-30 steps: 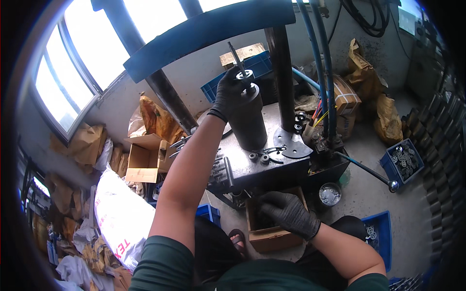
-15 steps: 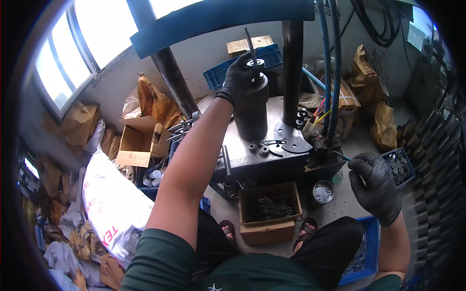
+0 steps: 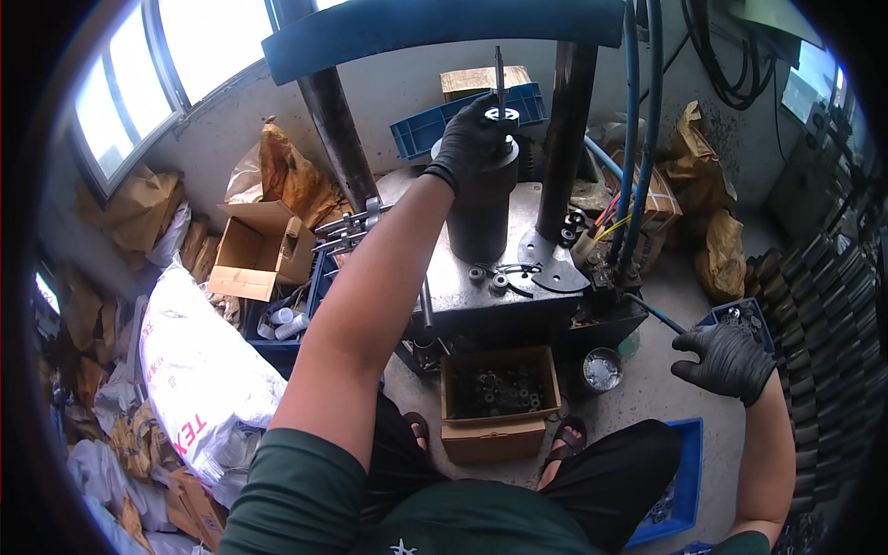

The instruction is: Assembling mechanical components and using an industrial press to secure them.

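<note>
In the press, a dark upright cylinder [image 3: 478,217] stands on the metal bed [image 3: 444,294]. My gloved left hand [image 3: 467,139] reaches to its top, fingers closed around a round metal piece [image 3: 502,115] with a pale slotted face. A thin metal rod [image 3: 500,69] rises upright from that piece. My fingers partly hide how piece and cylinder meet. To the right, my gloved right hand [image 3: 726,361] is curled at the end of a thin lever with a blue grip [image 3: 661,316]; the hand covers the lever's tip.
Small metal rings [image 3: 499,283] and curved plates [image 3: 560,277] lie on the bed. Below are an open carton [image 3: 495,431] of dark parts, a round tin [image 3: 602,369] and a blue bin [image 3: 686,472]. A white sack [image 3: 199,370] leans at left; press columns [image 3: 566,139] flank the cylinder.
The rod has gone from tilted to upright in my left hand. My right hand has moved lower and outward, and the lever now slants down more. The view has shifted slightly.
</note>
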Demonstrator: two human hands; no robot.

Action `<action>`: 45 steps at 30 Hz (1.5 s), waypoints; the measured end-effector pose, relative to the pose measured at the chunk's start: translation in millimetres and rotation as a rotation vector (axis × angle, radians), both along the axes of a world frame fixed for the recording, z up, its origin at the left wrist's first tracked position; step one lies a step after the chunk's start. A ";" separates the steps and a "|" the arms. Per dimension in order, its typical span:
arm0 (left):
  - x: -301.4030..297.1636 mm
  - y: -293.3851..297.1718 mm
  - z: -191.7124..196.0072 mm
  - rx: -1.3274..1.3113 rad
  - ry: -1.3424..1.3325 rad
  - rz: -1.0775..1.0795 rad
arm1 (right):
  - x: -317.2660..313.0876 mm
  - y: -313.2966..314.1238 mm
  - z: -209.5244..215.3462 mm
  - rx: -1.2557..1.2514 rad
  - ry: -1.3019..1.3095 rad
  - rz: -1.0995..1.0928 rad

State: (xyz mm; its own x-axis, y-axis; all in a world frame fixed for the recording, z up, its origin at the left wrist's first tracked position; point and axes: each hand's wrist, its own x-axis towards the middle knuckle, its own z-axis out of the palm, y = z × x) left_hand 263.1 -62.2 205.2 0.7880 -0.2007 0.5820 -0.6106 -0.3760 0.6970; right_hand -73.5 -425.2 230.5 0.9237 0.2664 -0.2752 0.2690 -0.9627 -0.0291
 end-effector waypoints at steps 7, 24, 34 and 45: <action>10.0 -4.2 -8.5 0.032 -0.113 0.010 | -37.4 -11.9 -51.4 0.120 -0.001 -0.088; 31.7 -3.0 -20.3 -0.196 -0.069 -0.128 | -50.0 -12.9 -72.4 0.211 -0.114 -0.173; 33.8 2.8 -21.8 0.061 -0.192 0.009 | -39.4 -13.9 -60.9 0.415 -0.306 -0.169; 19.1 2.4 -9.4 -0.059 -0.027 -0.019 | -37.7 -13.3 -52.6 0.439 -0.377 -0.242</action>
State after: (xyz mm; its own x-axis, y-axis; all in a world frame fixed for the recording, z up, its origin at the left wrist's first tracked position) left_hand 282.2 -59.8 195.8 0.7683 -0.1804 0.6142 -0.6361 -0.3228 0.7009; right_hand -111.2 -438.5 177.9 0.9843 0.0516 0.1688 0.1135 -0.9175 -0.3812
